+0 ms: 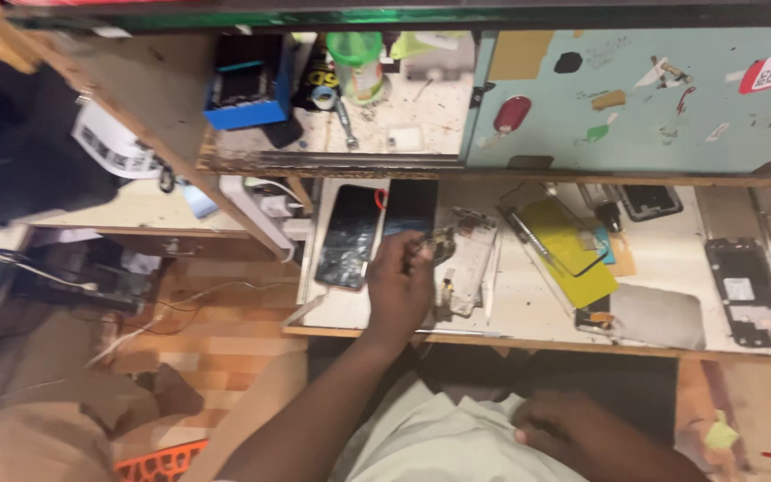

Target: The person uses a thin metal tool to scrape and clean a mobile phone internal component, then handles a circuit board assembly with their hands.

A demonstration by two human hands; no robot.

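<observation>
Left hand (401, 281) pinches a small part (421, 243); right hand (564, 428) rests loosely curled, holding nothing.

Left hand (401, 284) out ahead of me, arm stretched long from lower frame, bare forearm running up to wrist. I see its back; knuckles bent, fingers (414, 248) curled inward, tips pinched close together. What they grip, I cannot tell. Right hand (557, 427) low, drawn near my body, resting against my lap. Its fingers loosely curled, palm down. Hands well apart, left far forward, right back.
</observation>
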